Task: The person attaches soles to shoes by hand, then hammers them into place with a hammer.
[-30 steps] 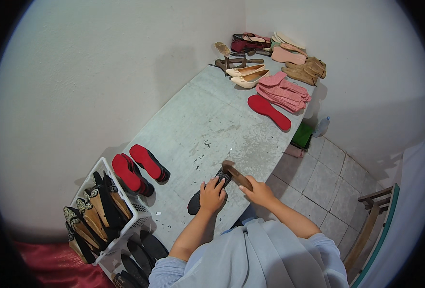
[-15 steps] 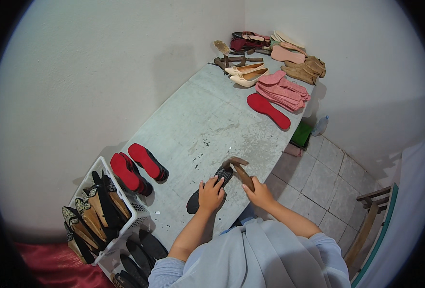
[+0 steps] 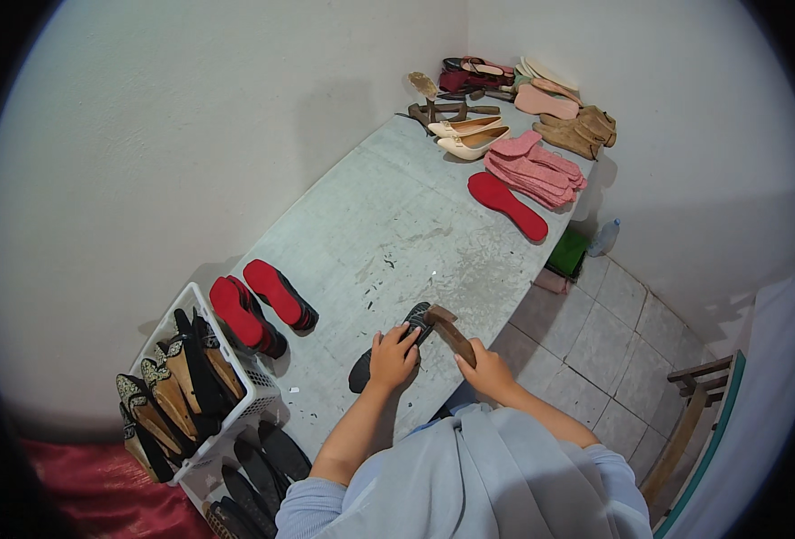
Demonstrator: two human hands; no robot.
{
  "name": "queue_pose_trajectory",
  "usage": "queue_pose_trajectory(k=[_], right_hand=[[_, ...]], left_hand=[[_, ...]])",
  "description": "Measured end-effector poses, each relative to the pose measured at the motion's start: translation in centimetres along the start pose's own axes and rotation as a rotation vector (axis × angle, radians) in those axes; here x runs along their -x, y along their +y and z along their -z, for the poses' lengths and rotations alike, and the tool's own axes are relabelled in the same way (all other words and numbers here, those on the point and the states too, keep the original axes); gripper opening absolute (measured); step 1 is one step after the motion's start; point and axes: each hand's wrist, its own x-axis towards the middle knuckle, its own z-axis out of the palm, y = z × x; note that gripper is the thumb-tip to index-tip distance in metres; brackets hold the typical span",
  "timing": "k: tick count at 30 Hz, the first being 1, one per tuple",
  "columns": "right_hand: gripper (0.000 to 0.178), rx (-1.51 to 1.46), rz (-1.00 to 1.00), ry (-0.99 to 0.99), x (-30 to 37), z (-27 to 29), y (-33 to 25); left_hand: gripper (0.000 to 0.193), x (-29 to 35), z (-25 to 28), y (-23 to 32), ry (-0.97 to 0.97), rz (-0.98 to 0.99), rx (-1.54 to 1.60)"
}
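Observation:
A dark shoe (image 3: 359, 370) with pale stitching lies slantwise on the table, its far end toward the middle of the tabletop. My left hand (image 3: 394, 359) lies over the shoe's middle and holds it down against the table. In my right hand (image 3: 485, 370) is the wooden handle of a hammer (image 3: 453, 340), gripped low. The hammer's head is right at the shoe's far end; whether they touch I cannot tell. Small dark scraps (image 3: 377, 287) lie scattered on the table beyond the shoe.
A white basket (image 3: 260, 395) of patterned shoes stands at the left, with black soles (image 3: 280, 449) beside it. Red-soled shoes (image 3: 276, 287) sit near it. Toward the far end are a red sole (image 3: 507, 207), pink pieces (image 3: 532, 171), cream shoes (image 3: 474, 141) and brown boots (image 3: 577, 132).
The hammer has turned in my right hand, and its head has come down a little nearer to me at the shoe's end. My left hand stays on the shoe.

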Motion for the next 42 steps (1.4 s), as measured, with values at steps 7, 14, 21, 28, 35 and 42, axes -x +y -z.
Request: queue_pose_trajectory(k=[7,14,21,28,35,42], right_hand=[[0.033,-0.035,-0.071,0.015,0.0,-0.4,0.5],[0.034,-0.165,-0.065,-0.077,0.3,0.5,-0.8],[0.034,0.005,0.014,-0.119,0.4,0.4,-0.3],[0.033,0.05,0.103,-0.147,0.3,-0.4,0.1],[0.031,-0.015,0.075,-0.18,0.2,-0.2,-1.4],[0.032,-0.001,0.08,-0.191,0.5,-1.6,-0.2]], left_hand=[[0.055,2.1,2.3,-1.1,0.019,0.107,-0.05],[0.058,3.0,1.3,-1.7,0.119,0.162,-0.011],[0.057,2.9,1.5,-1.8,0.125,0.181,0.043],[0.057,2.7,1.7,-1.4,0.119,0.187,0.05],[0.057,2.7,2.4,-1.0,0.093,0.204,0.068],[0.067,3.1,0.9,-2.2,0.126,0.207,-0.008]])
